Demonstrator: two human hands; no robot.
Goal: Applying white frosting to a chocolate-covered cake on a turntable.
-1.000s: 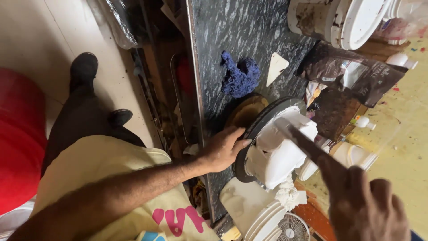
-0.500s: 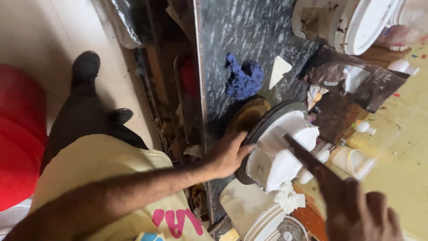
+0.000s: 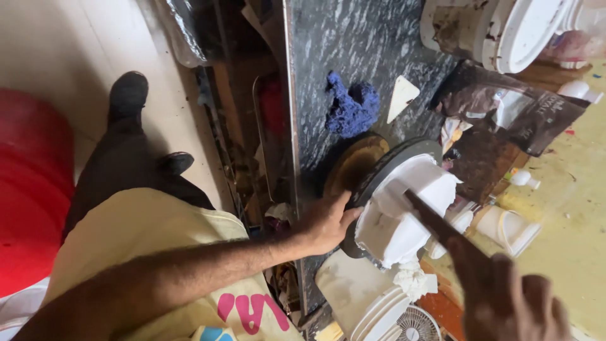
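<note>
Left hand (image 3: pixel 325 222) gripping rim of dark turntable (image 3: pixel 379 173) under white-iced cake (image 3: pixel 404 211); right hand (image 3: pixel 511 300) closed around spatula (image 3: pixel 435 221) pressed against cake; blue cloth (image 3: pixel 350 107) beyond cake.

White frosted cake (image 3: pixel 404 215) on dark turntable (image 3: pixel 379 173); long knife (image 3: pixel 442 227) against it.

Blue cloth (image 3: pixel 351 106), white bucket (image 3: pixel 499 28), brown pouch (image 3: pixel 514 107)

I see a pale yellow apron (image 3: pixel 145 246) with pink lettering at its six o'clock edge. Below it, dark trousers (image 3: pixel 120 170) and black shoes (image 3: pixel 128 93); both forearms are bare.
</note>
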